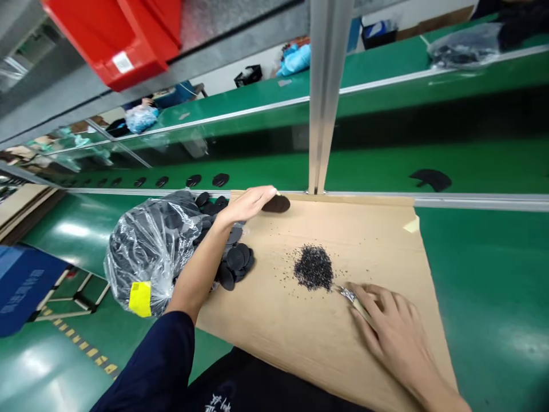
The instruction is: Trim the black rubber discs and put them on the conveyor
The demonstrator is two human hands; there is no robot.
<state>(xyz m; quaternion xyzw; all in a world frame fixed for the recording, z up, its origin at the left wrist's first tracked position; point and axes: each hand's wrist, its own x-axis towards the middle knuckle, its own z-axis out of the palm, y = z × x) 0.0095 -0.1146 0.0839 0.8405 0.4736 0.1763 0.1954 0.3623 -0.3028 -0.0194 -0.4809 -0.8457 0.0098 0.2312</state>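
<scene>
Brown paper (274,320) covers the work surface, with a pile of tiny black pieces (313,267) on it. My right hand (388,326) is closed around a small pair of cutters (348,294), whose metal tip touches the pile's lower right edge. Up and to the left, my left hand (249,205) grips a dark oval disc (278,204) near the paper's far edge. Beneath and beside my left forearm lie loose black discs (235,258), next to a clear plastic bag (150,246) full of dark pieces.
A green conveyor belt (266,167) runs beyond the paper, carrying several dark discs and a curved black piece (432,179). A metal post (325,97) rises at the paper's far edge. A red bin (124,40) sits on the shelf at upper left.
</scene>
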